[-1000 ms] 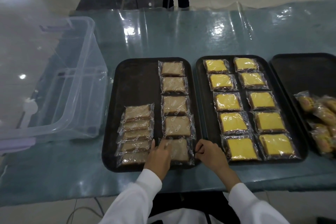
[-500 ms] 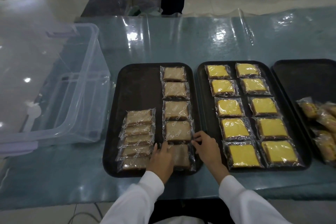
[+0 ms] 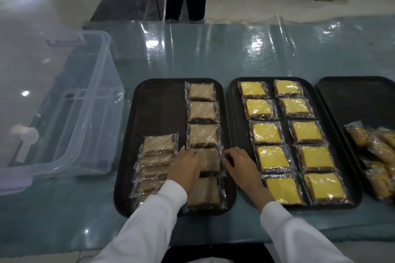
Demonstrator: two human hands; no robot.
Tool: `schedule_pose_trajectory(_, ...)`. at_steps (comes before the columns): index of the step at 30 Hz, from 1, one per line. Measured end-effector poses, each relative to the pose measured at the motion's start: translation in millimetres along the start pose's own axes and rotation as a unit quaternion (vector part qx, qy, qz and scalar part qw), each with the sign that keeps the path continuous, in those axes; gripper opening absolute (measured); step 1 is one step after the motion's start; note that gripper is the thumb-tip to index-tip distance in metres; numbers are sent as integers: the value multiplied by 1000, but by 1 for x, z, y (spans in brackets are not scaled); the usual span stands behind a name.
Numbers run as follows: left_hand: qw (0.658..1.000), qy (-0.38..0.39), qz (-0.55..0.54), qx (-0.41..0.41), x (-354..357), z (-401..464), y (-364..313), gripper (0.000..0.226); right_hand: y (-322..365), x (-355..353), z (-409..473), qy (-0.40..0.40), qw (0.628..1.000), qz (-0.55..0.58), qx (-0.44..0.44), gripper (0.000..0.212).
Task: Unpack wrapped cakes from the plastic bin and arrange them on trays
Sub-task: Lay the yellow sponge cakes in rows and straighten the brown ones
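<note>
A: What is seen from the head view?

B: Three dark trays are set along the tabletop's near edge. On the left tray a column of five brown cakes is laid along its right side, and a shingled stack of more brown cakes is kept at its near-left part. The fourth cake of the column is framed by both hands. The left hand is laid flat on its left part, fingers held loosely together; the right hand is curled at its right edge, fingers bent against the wrapper, though a true pinch cannot be confirmed.

A: And the rest?

B: The middle tray is filled with ten yellow cakes. The bin, at the left edge, appears emptied.

A: How should this step be done well?

B: Probably the cake should be squared by gentle pressure from both sides, so that neighbouring wrappers are not overlapped and the crumb is not crushed.
</note>
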State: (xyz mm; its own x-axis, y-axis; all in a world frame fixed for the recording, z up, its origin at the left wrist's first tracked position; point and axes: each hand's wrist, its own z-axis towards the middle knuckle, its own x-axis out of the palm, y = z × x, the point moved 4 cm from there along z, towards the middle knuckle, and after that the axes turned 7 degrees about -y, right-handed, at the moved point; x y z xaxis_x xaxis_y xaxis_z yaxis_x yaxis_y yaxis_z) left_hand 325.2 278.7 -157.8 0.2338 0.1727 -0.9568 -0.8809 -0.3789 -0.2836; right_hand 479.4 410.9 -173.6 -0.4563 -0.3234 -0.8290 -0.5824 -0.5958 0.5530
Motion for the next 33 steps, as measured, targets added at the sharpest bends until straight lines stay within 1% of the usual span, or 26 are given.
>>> schedule_pose_trajectory(4,1000,-6,30,0,-3,35,13,40,3,8,23,30,998,-5,-62,34)
schedule_pose_trajectory(6,999,11,32,-11,-1,49,21,39,1,16,33,44,996,-21,-74,42)
schedule_pose_trajectory(8,999,30,39,-16,5,61,28,39,-2,24,43,58,995,-37,-77,45)
schedule_pose_trajectory(12,998,62,30,-8,18,74,37,42,-4,35,55,76,993,-41,-82,45)
schedule_pose_trajectory(14,998,57,23,-10,21,79,38,41,-6,36,60,64,994,-31,-79,45)
schedule_pose_trajectory(16,999,39,17,-16,23,82,41,39,-9,38,63,54,995,-28,-77,43)
schedule_pose_trajectory(19,1000,25,0,-14,26,82,44,44,-12,36,67,45,996,-30,-77,36)
schedule_pose_trajectory(21,1000,-6,-11,-16,24,83,48,47,-11,31,76,20,996,-22,-85,31)
schedule_pose_trajectory(24,998,-45,-38,-32,13,97,54,50,-11,28,101,3,996,-6,-90,32)
schedule_pose_trajectory(25,997,-44,-49,-36,10,105,55,51,-11,27,112,3,996,-3,-88,34)
schedule_pose_trajectory(27,997,-20,-58,-47,6,125,59,60,-12,27,133,14,996,-2,-83,41)
schedule_pose_trajectory(30,996,25,-54,-61,10,154,68,77,-12,31,160,69,995,-8,-68,60)
schedule_pose_trajectory(33,996,62,-33,-56,17,178,77,86,-14,40,182,120,989,-57,-72,74)
